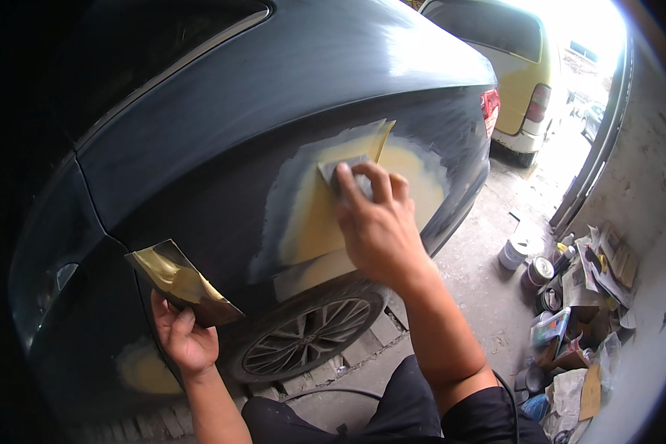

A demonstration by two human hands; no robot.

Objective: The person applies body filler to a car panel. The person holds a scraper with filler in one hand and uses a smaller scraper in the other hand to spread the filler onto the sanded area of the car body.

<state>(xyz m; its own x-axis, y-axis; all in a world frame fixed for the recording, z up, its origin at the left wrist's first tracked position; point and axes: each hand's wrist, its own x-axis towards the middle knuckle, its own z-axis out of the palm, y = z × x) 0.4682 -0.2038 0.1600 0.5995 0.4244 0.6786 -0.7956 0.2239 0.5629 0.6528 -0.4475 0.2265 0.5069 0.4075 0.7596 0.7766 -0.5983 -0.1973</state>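
My left hand holds a dark, flat mixing board tilted upward, with yellow body filler smeared across its upper side. My right hand grips a grey, flat filler spreader against the rear quarter panel of a dark car. Beneath the spreader lies a broad patch of yellow filler with a dull grey, sanded-looking border around it. A raised ridge of filler stands just above the spreader. Lower on the car, at the left, is a second yellowish patch.
The car's rear wheel sits below the patch. Paint cans, a cardboard box and papers lie along the wall at right. A yellow and white van stands behind the car. A black hose crosses the floor near my legs.
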